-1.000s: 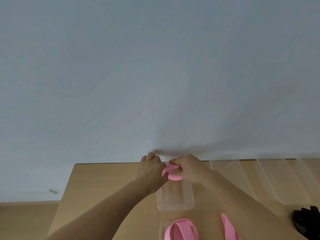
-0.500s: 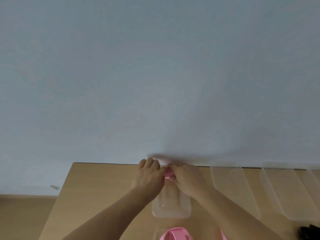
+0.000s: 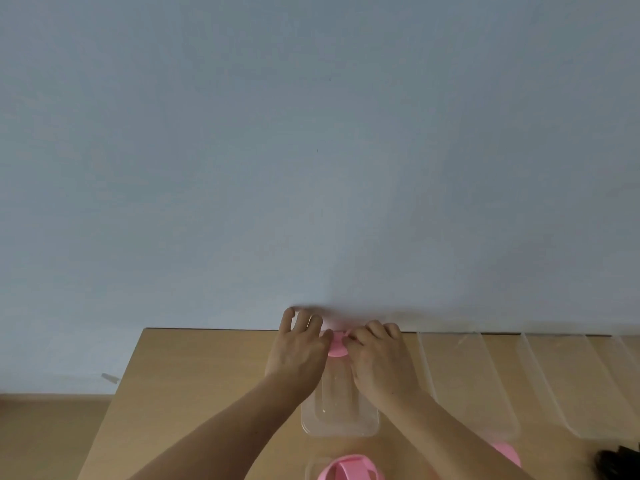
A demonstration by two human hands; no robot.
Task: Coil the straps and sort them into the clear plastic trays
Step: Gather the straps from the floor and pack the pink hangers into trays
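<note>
A small coiled pink strap (image 3: 337,345) sits between my two hands at the far end of a clear plastic tray (image 3: 341,415) on the wooden table. My left hand (image 3: 299,344) holds its left side with the thumb, its other fingers spread. My right hand (image 3: 379,355) pinches its right side with curled fingers. Most of the coil is hidden by the hands. Another coiled pink strap (image 3: 348,472) lies in a second clear tray at the bottom edge. A further pink strap (image 3: 507,453) shows beside my right forearm.
Several long clear trays (image 3: 471,382) lie side by side on the right of the table (image 3: 194,393), reaching to the wall. A black object (image 3: 620,465) sits at the lower right corner. The table's left edge drops to a wooden floor.
The camera has tilted up, so the table sits lower in view. Both hands have moved the pink coil toward the far end of the tray, and my left fingers have spread.
</note>
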